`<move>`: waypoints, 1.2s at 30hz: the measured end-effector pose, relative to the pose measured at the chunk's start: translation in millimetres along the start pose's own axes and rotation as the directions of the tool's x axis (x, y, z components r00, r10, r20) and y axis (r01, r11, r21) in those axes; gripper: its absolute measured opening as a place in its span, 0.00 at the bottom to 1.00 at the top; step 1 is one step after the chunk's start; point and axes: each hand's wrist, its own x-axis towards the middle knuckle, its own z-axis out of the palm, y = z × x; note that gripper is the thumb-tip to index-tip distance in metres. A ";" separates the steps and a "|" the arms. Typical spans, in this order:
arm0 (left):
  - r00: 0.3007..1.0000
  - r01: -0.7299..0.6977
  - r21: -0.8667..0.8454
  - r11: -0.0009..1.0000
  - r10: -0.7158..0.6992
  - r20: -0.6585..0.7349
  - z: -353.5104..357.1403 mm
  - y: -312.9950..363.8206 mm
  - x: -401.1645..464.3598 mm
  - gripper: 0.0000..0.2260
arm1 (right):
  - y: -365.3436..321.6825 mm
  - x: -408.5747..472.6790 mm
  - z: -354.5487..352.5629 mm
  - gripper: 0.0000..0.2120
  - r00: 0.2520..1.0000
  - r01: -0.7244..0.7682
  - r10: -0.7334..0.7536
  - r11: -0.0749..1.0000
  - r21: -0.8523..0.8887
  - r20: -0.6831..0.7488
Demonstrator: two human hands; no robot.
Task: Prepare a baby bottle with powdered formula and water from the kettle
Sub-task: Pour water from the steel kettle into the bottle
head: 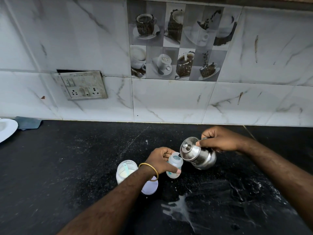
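Black counter (pixel 84 167), wet | left hand (pixel 159 160) grips bottle (pixel 175 165) | right hand (pixel 220 140) tilts kettle (pixel 198 154)

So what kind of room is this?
Most likely a home kitchen: a black stone countertop, a marble-look tiled wall with coffee-cup picture tiles, and a steel kettle tipped over a baby bottle.

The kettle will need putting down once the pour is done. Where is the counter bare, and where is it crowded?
Bare counter lies right of the kettle, behind the right hand up to the wall. Another wide patch runs left of the powder jar toward the plate. It is crowded around the bottle, left hand and lid; a wet spill lies nearer the person.
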 end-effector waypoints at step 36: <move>0.975 0.151 0.062 0.987 -0.138 -0.172 26.0 -24.0 -12.4 0.27 | 158.7 -49.8 138.5 0.21 0.766 -0.040 0.484 0.693 0.720 -0.424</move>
